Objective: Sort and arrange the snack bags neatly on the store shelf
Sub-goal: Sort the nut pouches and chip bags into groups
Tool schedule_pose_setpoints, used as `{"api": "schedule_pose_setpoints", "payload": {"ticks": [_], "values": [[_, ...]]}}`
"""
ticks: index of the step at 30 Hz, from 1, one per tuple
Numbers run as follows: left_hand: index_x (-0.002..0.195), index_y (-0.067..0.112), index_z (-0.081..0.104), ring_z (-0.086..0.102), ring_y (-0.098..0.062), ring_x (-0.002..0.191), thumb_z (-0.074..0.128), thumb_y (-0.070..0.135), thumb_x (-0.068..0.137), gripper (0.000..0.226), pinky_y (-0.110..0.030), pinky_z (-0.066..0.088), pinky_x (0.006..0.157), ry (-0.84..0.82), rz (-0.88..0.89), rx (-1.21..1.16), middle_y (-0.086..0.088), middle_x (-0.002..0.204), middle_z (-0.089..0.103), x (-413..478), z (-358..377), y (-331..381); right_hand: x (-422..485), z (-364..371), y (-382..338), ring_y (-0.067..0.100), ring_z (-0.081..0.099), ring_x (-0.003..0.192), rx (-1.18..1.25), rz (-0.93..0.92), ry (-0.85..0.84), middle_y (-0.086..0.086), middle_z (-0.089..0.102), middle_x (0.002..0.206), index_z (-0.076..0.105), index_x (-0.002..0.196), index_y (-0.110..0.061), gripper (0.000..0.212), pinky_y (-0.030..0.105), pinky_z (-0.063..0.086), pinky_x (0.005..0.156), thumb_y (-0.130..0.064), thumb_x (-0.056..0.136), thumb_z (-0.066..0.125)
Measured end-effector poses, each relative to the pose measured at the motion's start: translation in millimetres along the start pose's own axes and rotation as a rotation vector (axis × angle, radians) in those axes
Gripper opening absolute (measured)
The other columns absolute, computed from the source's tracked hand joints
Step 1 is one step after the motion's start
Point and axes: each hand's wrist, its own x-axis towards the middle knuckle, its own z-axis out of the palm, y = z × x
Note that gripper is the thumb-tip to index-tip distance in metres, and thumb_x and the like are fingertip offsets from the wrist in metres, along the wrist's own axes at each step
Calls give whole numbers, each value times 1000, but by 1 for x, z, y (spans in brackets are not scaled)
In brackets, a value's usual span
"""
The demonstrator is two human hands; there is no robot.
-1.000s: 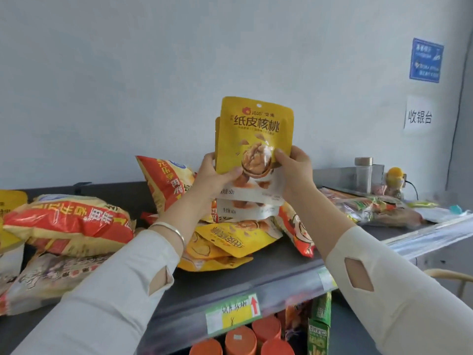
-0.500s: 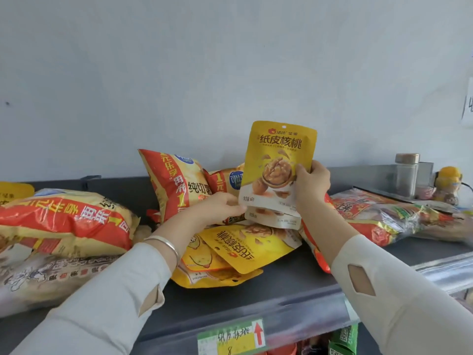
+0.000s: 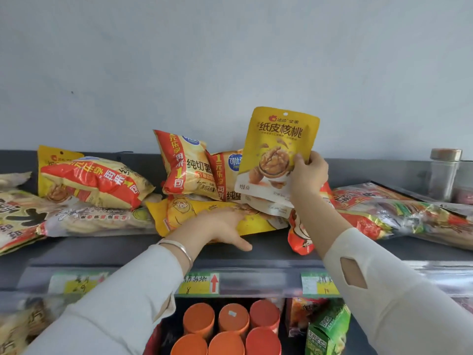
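Your right hand grips the walnut pouch upright by its lower right corner, thumb across the front, raised above the shelf. Your left hand, below and to its left, lies with fingers spread on a flat yellow bag. Chip bags stand just behind it.

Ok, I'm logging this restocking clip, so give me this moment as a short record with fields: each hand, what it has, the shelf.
right hand: grips upright yellow walnut pouch by its lower right edge
left hand: lies on flat yellow bag on the shelf
behind: two red-and-yellow chip bags, leaning
shelf state: bags jumbled, not lined up
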Motion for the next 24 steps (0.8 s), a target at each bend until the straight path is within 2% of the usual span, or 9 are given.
{"api": "schedule_pose_setpoints", "payload": {"ticks": [2, 5, 10, 13, 15, 17, 19, 22, 24], "values": [[148, 25, 24, 24, -24, 141, 59, 55, 83, 80, -41, 26, 113, 71, -38, -32, -1, 156, 21, -2, 6, 3, 0, -5, 3, 12, 40, 56, 55, 34, -7, -2, 46, 64, 47, 70, -12, 26, 21, 33, 50, -14, 95, 49], [142, 19, 37, 38, -21, 132, 53, 47, 91, 61, -24, 33, 99, 252, -52, -530, -2, 147, 39, -4, 6, 9, 1, -11, 7, 17, 40, 62, 138, 90, -7, 7, 47, 70, 47, 73, -9, 20, 28, 36, 57, -12, 92, 49], [148, 27, 24, 28, -25, 140, 34, 65, 89, 72, -44, 23, 114, 449, -139, -1237, 2, 154, 28, 0, -11, 2, 5, -17, 4, 18, 34, 59, 291, 171, -83, 3, 41, 63, 44, 70, -11, 22, 29, 32, 57, -10, 90, 52], [145, 32, 30, 27, -24, 140, 40, 75, 79, 80, -49, 19, 114, 489, -87, -1310, 4, 152, 32, 5, -17, 0, 10, -21, 1, 17, 36, 54, 379, 189, -208, 4, 40, 59, 43, 64, -11, 27, 25, 34, 53, -3, 88, 52], [136, 36, 42, 32, -19, 137, 35, 74, 81, 67, -43, 22, 108, 511, 41, -1332, 8, 147, 40, 7, -22, 3, 12, -21, -5, 16, 43, 51, 475, 241, -306, 8, 44, 61, 49, 68, -9, 23, 24, 39, 51, 1, 89, 53], [126, 38, 50, 45, -15, 125, 29, 70, 84, 56, -37, 33, 99, 472, 126, -1387, 12, 135, 51, 7, -28, 7, 14, -20, -10, 15, 43, 51, 502, 250, -364, 8, 42, 61, 49, 67, -10, 25, 27, 39, 55, 1, 90, 53], [126, 36, 55, 58, -16, 115, 28, 75, 78, 68, -38, 46, 90, 376, 167, -1457, 9, 127, 61, 9, -29, 7, 16, -16, -7, 17, 48, 59, 474, 207, -379, 9, 47, 65, 52, 71, -8, 21, 30, 42, 59, -2, 91, 53], [113, 34, 65, 65, -20, 107, 22, 80, 76, 73, -42, 50, 90, 345, 137, -1580, 3, 114, 69, 11, -24, 4, 6, -15, 5, 19, 53, 69, 349, 65, -403, 8, 55, 73, 59, 81, -5, 11, 32, 46, 64, -8, 91, 55], [118, 35, 63, 63, -22, 109, 29, 86, 70, 78, -44, 47, 94, 379, 64, -1633, 2, 116, 69, 12, -15, 0, -6, -14, 16, 12, 53, 63, 253, -12, -440, -4, 56, 66, 59, 72, -17, 21, 25, 45, 55, -8, 91, 56]]}}
